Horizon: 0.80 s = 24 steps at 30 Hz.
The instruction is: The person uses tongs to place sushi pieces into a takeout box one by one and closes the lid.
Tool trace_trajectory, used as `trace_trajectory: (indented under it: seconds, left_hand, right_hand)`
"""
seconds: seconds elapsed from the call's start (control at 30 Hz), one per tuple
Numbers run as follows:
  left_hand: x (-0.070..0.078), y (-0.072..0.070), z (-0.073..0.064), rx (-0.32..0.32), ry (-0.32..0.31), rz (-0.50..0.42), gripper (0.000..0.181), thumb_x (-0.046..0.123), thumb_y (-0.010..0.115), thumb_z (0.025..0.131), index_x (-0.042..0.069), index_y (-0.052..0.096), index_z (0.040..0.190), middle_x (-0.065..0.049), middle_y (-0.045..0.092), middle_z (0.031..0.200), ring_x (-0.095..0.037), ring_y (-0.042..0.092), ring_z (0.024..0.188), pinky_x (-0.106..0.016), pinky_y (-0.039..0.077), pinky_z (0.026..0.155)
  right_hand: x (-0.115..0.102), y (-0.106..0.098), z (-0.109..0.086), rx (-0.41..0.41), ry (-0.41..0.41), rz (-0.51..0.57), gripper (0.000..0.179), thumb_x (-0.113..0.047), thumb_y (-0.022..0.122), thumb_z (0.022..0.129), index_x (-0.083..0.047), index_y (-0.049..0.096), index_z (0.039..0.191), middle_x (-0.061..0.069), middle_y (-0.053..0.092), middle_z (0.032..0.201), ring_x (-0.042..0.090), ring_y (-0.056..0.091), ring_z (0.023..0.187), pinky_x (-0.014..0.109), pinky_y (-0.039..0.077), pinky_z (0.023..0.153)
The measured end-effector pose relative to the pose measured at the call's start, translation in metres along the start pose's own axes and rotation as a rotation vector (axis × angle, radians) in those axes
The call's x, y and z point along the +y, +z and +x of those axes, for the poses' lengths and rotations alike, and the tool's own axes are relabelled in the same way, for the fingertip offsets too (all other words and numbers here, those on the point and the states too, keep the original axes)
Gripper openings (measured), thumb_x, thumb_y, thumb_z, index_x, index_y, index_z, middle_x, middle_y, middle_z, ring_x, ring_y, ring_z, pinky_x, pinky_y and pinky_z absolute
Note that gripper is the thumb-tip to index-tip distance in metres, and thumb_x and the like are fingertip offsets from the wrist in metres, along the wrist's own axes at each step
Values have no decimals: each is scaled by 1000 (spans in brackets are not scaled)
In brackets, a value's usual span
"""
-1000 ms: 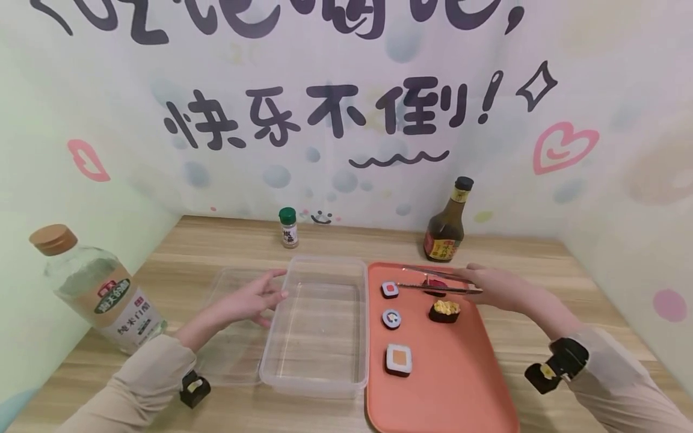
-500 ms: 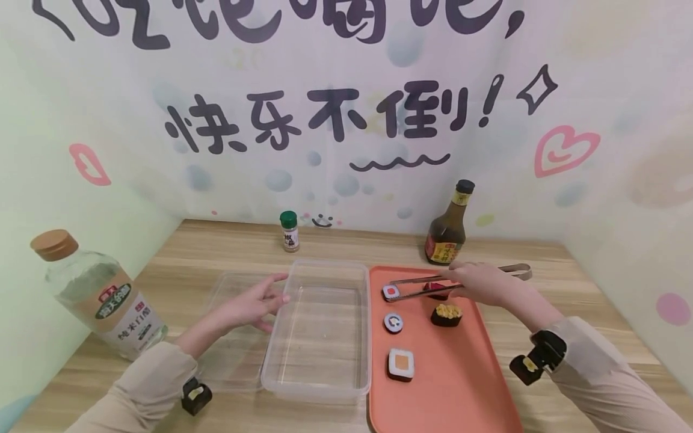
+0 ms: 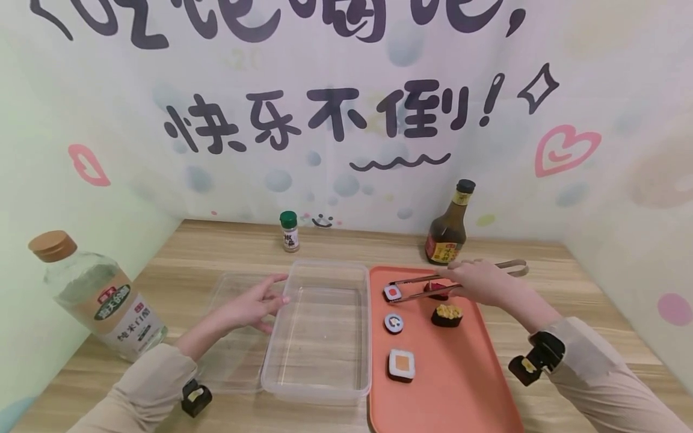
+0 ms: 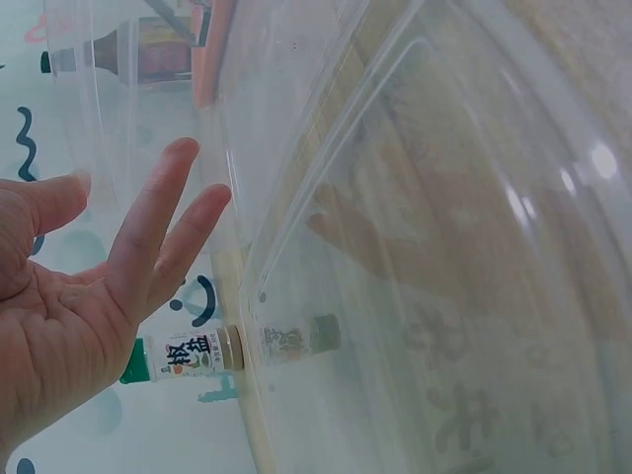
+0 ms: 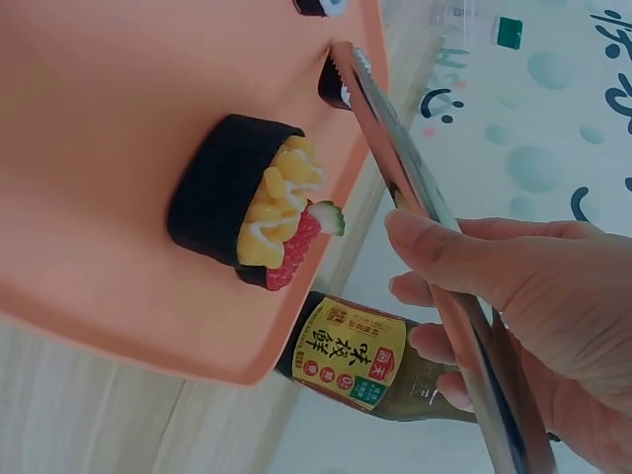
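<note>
My right hand (image 3: 479, 281) holds metal tongs (image 5: 415, 178), thumb on one arm and fingers on the other. The tong tips lie on both sides of a small sushi roll (image 3: 392, 293) with a red centre, at the back left of the orange tray (image 3: 449, 391). Below that roll are a round roll (image 3: 393, 323) and a squarish one (image 3: 401, 364) with an orange centre. A corn-topped sushi (image 3: 447, 315) and a red-topped sushi (image 3: 435, 291) sit under the tongs' side. My left hand (image 3: 251, 305), fingers spread, has its fingertips at the left rim of a clear plastic container (image 3: 316, 394).
Left of the container lies a clear lid (image 3: 230, 370). A large vinegar bottle (image 3: 108, 300) stands far left. Behind are a green-capped seasoning shaker (image 3: 289, 231) and a dark sauce bottle (image 3: 448, 231). A printed cloth (image 3: 243, 180) hangs at the table's back.
My right hand has moved left with the tongs, and their tips have come down around the red-centred roll. Over the last half second little has moved. The left hand stays at the container.
</note>
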State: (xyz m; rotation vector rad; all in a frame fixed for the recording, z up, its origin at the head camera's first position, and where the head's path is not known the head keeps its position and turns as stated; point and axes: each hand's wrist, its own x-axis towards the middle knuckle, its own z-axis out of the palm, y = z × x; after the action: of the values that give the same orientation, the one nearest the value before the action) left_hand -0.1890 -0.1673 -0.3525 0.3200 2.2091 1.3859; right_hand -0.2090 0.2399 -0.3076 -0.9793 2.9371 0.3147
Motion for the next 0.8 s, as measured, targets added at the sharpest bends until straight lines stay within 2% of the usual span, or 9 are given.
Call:
trace_trajectory:
  seconds: [0.2,0.3,0.43,0.5,0.6,0.7,0.8]
  left_hand:
    - [-1,-2,1,7,3,-6,60,17,42,97,2,9,144,-38,34,134,-45,51,111,-39,60,68]
    - [-2,-3,1,14,-7,-8,59,17,42,97,3,10,144,-38,34,134,-45,51,111,-38,60,69]
    - [-2,-3,1,21,-21,-9,58,17,42,97,4,11,144,-37,35,134,-44,52,111,-38,60,69]
    - [-2,-3,1,18,-16,-12,59,17,43,97,4,11,144,-37,36,134,-44,52,111,-38,60,70]
    - [-3,-3,3,19,-6,-21,59,16,44,96,3,12,144,-37,37,133,-44,53,109,-37,60,69]
    - [-4,-4,4,16,1,-29,59,15,45,96,3,12,144,-37,38,131,-44,54,108,-37,60,68]
    - [-3,-4,4,11,-1,-24,60,15,45,96,3,11,144,-37,39,131,-44,54,108,-38,60,68]
  right_hand:
    - [-3,0,2,42,-12,-47,37,-23,67,80,-10,62,114,10,65,98,29,62,87,42,55,67]
    - [-5,-3,2,81,-23,-103,37,-25,68,80,-11,63,113,10,66,96,27,63,83,37,56,60]
    - [-7,-9,0,155,-41,-173,34,-29,69,79,-12,65,109,7,68,91,21,63,67,32,52,48]
    - [-8,-13,-2,182,-45,-182,34,-31,68,79,-13,66,108,5,67,86,17,57,56,30,49,44]
    - [-9,-20,-3,227,-64,-184,35,-33,68,79,-13,66,108,3,66,79,11,41,42,24,38,37]
    - [-9,-27,-4,265,-70,-199,36,-34,68,79,-15,65,110,1,64,75,9,27,38,21,26,34]
    - [-11,-36,-3,310,-64,-207,37,-34,68,79,-17,65,112,2,64,74,9,26,39,20,22,34]
